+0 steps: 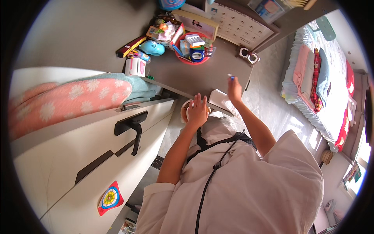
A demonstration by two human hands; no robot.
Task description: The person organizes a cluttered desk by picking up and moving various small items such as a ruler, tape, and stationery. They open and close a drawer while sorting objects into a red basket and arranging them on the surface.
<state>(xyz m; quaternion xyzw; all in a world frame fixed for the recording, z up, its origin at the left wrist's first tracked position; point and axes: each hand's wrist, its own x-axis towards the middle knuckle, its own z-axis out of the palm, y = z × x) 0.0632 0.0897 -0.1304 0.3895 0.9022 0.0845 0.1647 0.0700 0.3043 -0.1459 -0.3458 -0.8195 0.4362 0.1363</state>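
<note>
My right hand (234,90) is closed above the front right part of the grey-brown desk (167,72). A small blue-and-white object (232,78) sticks out of its grip, too small to name. Beside that hand, a white sheet or booklet (221,98) lies at the desk's front edge. My left hand (198,112) is at the same edge, left of the white sheet. Its fingers are stretched out, and nothing shows in them. Whether its palm touches the desk I cannot tell.
A red basket (183,57) of small items, including a blue tape measure (197,55), stands farther back. White-rimmed goggles (248,55) lie at the right corner. A white door (93,144) with a black handle (134,126) is close on my left. A bed (300,91) stands right.
</note>
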